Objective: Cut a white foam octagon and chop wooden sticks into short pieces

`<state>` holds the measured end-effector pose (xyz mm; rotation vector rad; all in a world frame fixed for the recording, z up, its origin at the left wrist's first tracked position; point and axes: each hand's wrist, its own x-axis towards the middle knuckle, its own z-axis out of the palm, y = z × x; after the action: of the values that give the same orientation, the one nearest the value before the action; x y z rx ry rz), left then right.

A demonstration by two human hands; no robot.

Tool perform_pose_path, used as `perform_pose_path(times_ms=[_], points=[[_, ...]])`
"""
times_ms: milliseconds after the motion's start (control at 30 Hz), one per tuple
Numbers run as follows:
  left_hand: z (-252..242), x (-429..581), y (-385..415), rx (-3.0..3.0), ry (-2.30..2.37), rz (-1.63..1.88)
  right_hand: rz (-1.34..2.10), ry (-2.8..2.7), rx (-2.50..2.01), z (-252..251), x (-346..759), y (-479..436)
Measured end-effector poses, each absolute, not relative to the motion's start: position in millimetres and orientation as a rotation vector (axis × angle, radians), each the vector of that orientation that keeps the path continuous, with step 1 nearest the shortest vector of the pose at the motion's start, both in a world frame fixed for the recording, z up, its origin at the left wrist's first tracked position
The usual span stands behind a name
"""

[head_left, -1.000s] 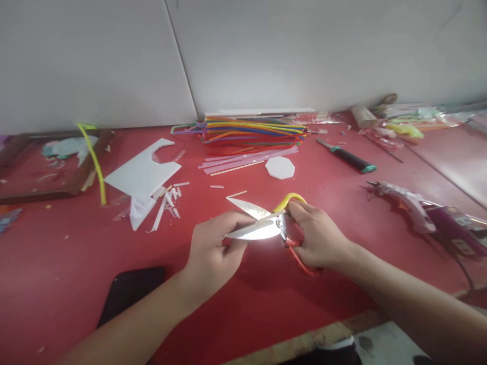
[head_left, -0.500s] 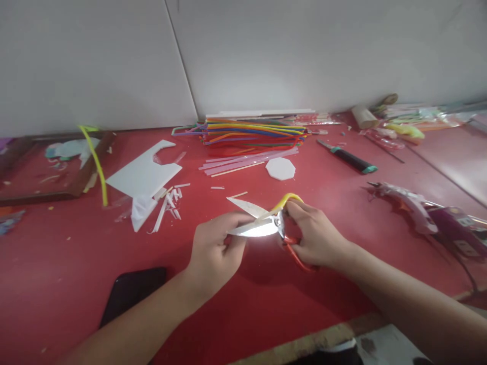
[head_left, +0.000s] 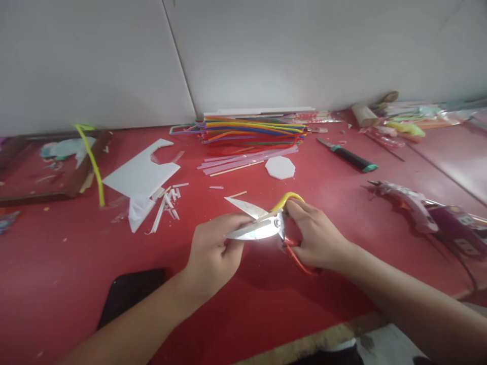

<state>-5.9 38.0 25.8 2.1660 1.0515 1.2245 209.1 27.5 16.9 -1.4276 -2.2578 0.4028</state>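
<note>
My right hand [head_left: 314, 230] is wrapped round the handles of a pair of scissors [head_left: 256, 229], one handle yellow and the other red. The blades stand apart and point left. Between them, close to the pivot, lies a thin pale stick [head_left: 267, 215]. My left hand [head_left: 215, 248] is closed in a pinch at the stick's left end, partly behind the lower blade, so the end in my fingers is hidden. Beyond the blades a white octagonal piece [head_left: 280, 168] lies flat on the red table [head_left: 236, 314].
Colourful pipe cleaners [head_left: 253, 131] are stacked by the wall, with pinkish strips [head_left: 243, 160] before them. A utility knife [head_left: 353, 158] and a glue gun [head_left: 407, 203] lie right. Left are a cut white sheet [head_left: 139, 170], scraps [head_left: 167, 205], a tray [head_left: 72, 190] and a black phone [head_left: 131, 294].
Hands, scissors and stick hold nearly the same pose. The view has shifted very slightly; nothing has visibly been cut or let go.
</note>
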Motion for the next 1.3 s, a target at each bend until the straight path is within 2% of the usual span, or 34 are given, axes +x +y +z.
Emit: perform_pose_path(times_ms=[700, 967, 1300], points=[[25, -5, 37, 2.112, 1.038, 1.165, 0.708, -2.216, -1.761, 27, 206, 24], [21, 0, 38, 2.111, 1.151, 1.052, 0.602, -2.234, -1.771, 20, 207, 29], [28, -6, 39, 2.105, 1.044, 1.024, 0.566, -2.253, -1.613, 21, 212, 28]])
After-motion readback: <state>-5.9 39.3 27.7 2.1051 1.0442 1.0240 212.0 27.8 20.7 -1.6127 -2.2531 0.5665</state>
